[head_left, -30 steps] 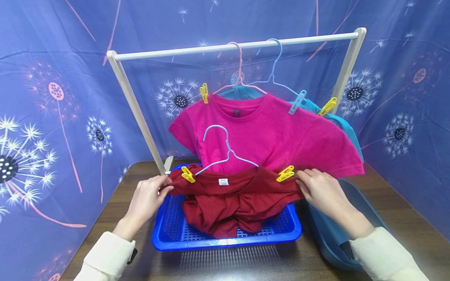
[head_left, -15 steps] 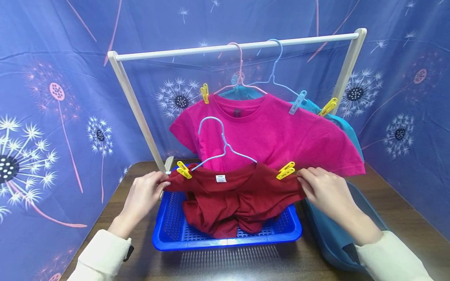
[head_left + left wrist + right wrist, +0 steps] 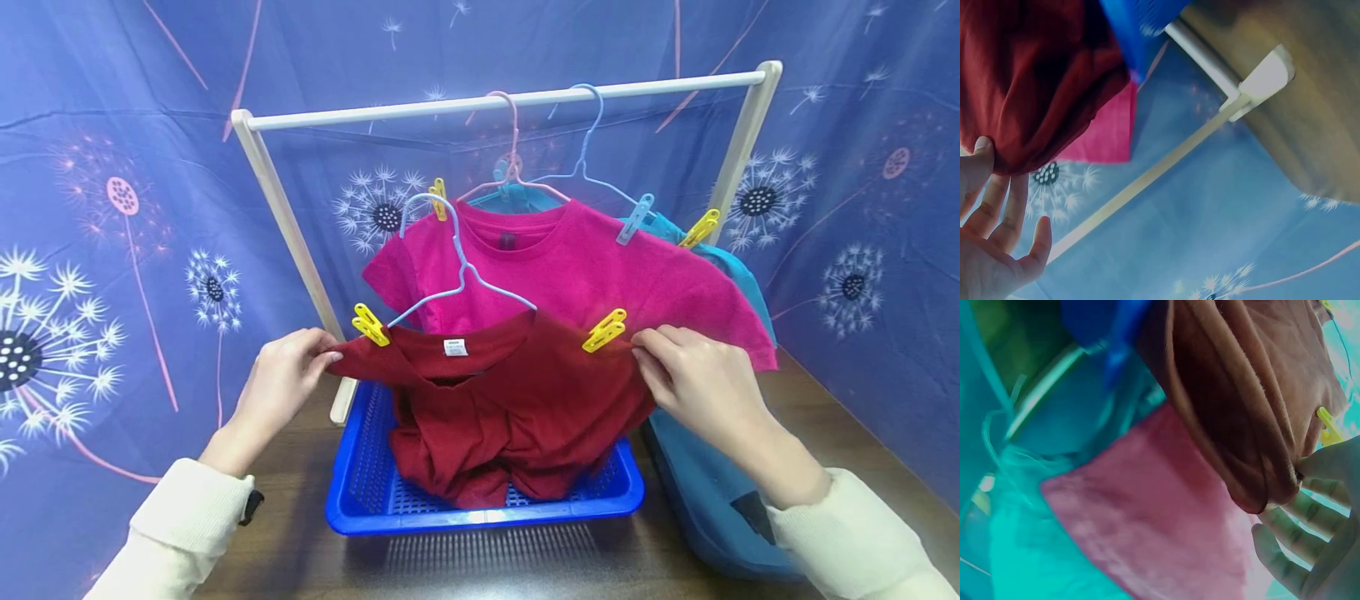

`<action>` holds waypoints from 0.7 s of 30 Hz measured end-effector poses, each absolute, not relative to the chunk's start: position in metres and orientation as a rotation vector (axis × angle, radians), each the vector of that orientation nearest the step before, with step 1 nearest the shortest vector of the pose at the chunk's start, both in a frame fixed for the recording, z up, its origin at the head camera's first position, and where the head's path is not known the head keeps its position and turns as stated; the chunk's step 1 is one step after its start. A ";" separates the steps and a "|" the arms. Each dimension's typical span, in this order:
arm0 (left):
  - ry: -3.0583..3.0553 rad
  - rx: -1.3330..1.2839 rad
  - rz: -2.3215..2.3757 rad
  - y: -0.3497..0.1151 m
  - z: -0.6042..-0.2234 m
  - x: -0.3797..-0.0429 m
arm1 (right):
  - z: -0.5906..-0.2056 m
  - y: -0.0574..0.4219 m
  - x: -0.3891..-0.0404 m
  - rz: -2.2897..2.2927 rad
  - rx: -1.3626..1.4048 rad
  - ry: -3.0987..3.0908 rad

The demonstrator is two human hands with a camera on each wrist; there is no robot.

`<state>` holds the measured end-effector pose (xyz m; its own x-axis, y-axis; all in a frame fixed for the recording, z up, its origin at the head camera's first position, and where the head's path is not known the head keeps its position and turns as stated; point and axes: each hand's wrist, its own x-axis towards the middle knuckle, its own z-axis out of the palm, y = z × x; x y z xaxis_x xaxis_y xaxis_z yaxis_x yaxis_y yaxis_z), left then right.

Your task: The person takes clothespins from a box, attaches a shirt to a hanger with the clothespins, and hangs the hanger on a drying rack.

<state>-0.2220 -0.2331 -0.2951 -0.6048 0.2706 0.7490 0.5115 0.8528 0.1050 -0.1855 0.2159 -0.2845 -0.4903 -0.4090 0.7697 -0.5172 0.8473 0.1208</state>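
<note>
A dark red T-shirt (image 3: 517, 392) on a light blue hanger (image 3: 463, 265) is stretched between both hands in the head view. Yellow clothespins (image 3: 371, 325) clip its shoulders near the hanger's ends. My left hand (image 3: 281, 379) pinches the sleeve at the left; the left wrist view shows thumb and fingers on the cloth edge. The other sleeve is pinched by my right hand (image 3: 701, 387). The shirt's lower part lies bunched in the blue basket (image 3: 480, 518). The hanger's hook stands free, in front of a pink T-shirt (image 3: 555, 267).
A wooden rack (image 3: 405, 110) stands behind, its bar carrying the pink shirt and a turquoise shirt (image 3: 738, 279) on hangers with clothespins. A dark teal bin (image 3: 697, 500) sits right of the basket on the brown table (image 3: 292, 517). A patterned blue curtain (image 3: 142, 67) surrounds the table.
Both hands have raised the red shirt's shoulders out of the basket. The hanger and its clothespins have moved up and somewhat left, and the left hand has shifted left.
</note>
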 end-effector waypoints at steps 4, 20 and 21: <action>-2.244 -0.547 -0.460 -0.238 -0.277 -0.227 | -0.268 0.211 -0.187 0.157 0.674 -2.119; -2.363 -0.270 -0.733 -0.256 -0.212 -0.256 | -0.219 0.189 -0.206 0.211 0.580 -2.165; -2.364 -0.258 -0.736 -0.256 -0.209 -0.258 | -0.216 0.188 -0.208 0.210 0.569 -2.172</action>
